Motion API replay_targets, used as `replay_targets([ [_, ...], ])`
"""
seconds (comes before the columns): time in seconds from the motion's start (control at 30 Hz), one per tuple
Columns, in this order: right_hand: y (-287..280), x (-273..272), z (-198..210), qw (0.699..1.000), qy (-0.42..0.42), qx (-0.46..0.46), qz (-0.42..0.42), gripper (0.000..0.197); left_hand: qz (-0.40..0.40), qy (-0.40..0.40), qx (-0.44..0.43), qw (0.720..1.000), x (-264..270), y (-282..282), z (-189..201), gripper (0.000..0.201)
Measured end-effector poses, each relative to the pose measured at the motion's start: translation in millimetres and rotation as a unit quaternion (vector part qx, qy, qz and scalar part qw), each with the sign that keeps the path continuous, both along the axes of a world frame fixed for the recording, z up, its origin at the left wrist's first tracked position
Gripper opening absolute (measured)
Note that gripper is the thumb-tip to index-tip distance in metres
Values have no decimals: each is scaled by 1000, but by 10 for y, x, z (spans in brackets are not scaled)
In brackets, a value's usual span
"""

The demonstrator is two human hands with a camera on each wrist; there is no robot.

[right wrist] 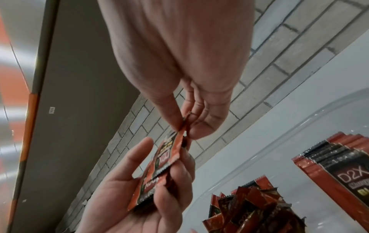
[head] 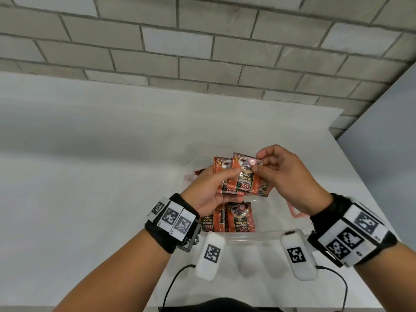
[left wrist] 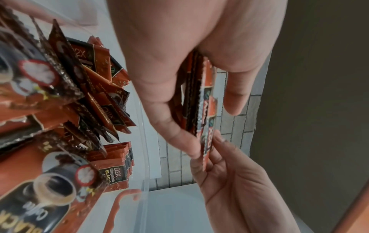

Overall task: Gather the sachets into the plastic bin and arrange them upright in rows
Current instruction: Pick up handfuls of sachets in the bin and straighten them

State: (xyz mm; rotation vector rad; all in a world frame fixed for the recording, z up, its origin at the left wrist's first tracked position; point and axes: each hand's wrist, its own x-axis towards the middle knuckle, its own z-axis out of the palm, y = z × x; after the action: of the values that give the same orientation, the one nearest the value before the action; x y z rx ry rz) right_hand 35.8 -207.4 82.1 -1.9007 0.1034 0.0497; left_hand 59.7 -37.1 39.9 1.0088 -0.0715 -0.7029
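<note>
A small stack of sachets (head: 227, 181) held between thumb and fingers of the left hand (head: 209, 190) above the plastic bin (head: 292, 212), the front sachet (head: 246, 174) pinched at its far corner by the right hand (head: 286, 174), more sachets stood upright in the bin (head: 234, 218), white table (head: 90, 154), grey brick wall (head: 202, 41) beyond.

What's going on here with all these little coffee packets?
A person is sorting sachets into a clear plastic bin. The left hand holds a small stack of sachets above the bin, and the right hand pinches the front sachet. A row already stands upright inside, beside a loose pile.
</note>
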Motion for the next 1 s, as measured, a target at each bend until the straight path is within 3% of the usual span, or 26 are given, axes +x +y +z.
replay_targets([
  [0.1, 6, 8, 22, 1000, -1, -3, -6, 20, -10, 7, -2, 1000, 8, -4, 6, 39],
  [0.23, 23, 12, 80, 998, -5, -39, 41, 29, -17, -20, 15, 1000, -6, -31, -10, 12],
  [0.3, 28, 7, 102, 995, -24, -80, 62, 32, -11, -42, 22, 999, -21, -50, -36, 16],
  [0.37, 15, -1, 99, 995, -40, -88, 23, 33, 9, -49, 17, 999, -23, -55, -53, 21],
  [0.47, -9, -30, 48, 998, 26, -6, -52, 26, 48, -37, -9, 998, 5, -38, -64, 23],
  [0.53, -20, -69, 6, 995, 82, 46, -39, 22, 55, -39, -15, 998, 8, -24, -61, 25],
  [0.7, -113, -40, 46, 992, 55, 110, -25, 14, 48, -41, 0, 998, 30, 23, -48, 27],
  [0.77, -230, 27, 71, 998, 26, 38, -43, 14, 71, -34, 5, 997, 62, 89, -36, 27],
  [0.83, -373, 95, 65, 994, 5, -101, -34, 13, 103, -21, 0, 994, 103, 189, -42, 26],
  [0.93, -526, 202, -45, 931, 14, -360, 58, 10, 140, 8, -25, 990, 152, 339, -77, 29],
  [1.0, -551, 270, -163, 886, 53, -447, 115, 7, 148, 18, -31, 988, 158, 396, -103, 28],
])
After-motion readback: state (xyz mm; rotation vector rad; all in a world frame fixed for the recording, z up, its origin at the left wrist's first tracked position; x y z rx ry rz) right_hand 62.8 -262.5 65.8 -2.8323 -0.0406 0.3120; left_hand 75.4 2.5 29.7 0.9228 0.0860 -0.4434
